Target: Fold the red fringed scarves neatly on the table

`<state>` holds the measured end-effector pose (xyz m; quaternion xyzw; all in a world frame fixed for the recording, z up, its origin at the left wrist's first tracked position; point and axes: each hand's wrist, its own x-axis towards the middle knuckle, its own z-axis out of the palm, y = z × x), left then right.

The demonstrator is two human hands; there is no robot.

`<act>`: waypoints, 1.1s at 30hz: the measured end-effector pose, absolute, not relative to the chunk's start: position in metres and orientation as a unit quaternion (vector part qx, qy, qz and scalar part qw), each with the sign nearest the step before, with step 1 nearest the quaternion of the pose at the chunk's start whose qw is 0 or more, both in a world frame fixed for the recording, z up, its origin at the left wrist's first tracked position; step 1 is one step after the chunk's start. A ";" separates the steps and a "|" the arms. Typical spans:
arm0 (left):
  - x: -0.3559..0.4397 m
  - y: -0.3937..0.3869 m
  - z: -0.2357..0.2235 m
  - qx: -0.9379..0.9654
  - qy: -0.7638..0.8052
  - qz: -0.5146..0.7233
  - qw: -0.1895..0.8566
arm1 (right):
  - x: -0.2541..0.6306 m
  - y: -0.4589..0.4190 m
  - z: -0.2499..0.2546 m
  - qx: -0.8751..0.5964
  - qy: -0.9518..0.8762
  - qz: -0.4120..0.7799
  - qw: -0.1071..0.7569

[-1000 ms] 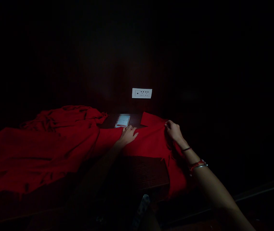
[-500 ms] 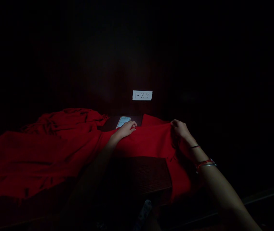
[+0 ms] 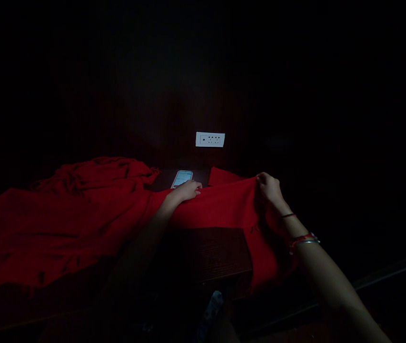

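A long red fringed scarf lies folded and spread across a dark wooden table, hanging over its right end. My right hand is closed on the far edge of the scarf at the right and holds it slightly raised. Farther left, my left hand is at the same edge, fingers curled over the fabric. Between the two hands the edge runs fairly straight. Just behind my left hand lies a phone with a lit screen, partly covered by the hand.
Bunched red fabric is heaped on the table's left side. The dark wooden tabletop shows in front of the scarf. A white wall socket is on the wall behind. The surroundings are very dark.
My right hand has moved slightly up and to the right with the scarf's edge, which is now a little more raised there. My left hand stays nearly in place.
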<state>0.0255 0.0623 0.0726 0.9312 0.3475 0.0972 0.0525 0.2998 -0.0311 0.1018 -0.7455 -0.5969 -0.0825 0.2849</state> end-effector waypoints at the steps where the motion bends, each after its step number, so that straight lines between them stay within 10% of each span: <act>1: 0.024 0.065 0.072 0.930 0.352 0.095 0.053 | 0.301 -0.031 0.104 -0.746 -0.591 -0.089 0.293; 33: 0.008 0.073 0.073 0.901 0.405 0.118 0.096 | 0.323 -0.025 0.120 -0.733 -0.584 -0.095 0.336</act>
